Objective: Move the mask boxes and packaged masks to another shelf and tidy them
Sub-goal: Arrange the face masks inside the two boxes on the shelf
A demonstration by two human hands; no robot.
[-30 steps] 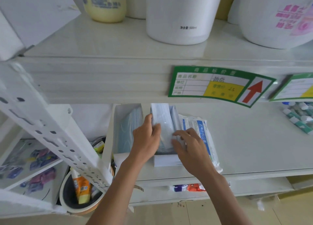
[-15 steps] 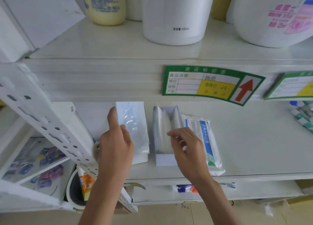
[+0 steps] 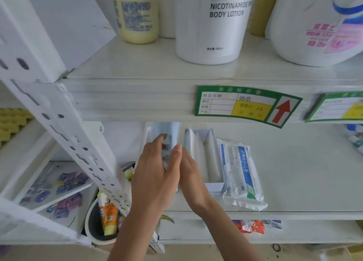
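Observation:
Two open white mask boxes stand side by side on the middle shelf (image 3: 298,174). The left box (image 3: 167,128) holds bluish masks; the right box (image 3: 211,142) holds white packs. My left hand (image 3: 155,174) reaches over the left box and pinches a clear pack of masks (image 3: 167,156) between forefinger and thumb. Edge-on with straight fingers, my right hand (image 3: 191,176) lies against the gap between the two boxes. A wrapped blue-and-white mask package (image 3: 240,174) lies flat just right of the right box.
A white perforated upright (image 3: 64,135) slants across the left. Lotion bottles (image 3: 212,24) and a detergent jug (image 3: 314,24) stand on the shelf above. Green price tags (image 3: 245,105) hang on its edge. A tub with tubes (image 3: 106,217) sits lower left.
My left hand has carried the clear pack from the right box over to the left box. My right hand has left the right box and moved in beside my left hand.

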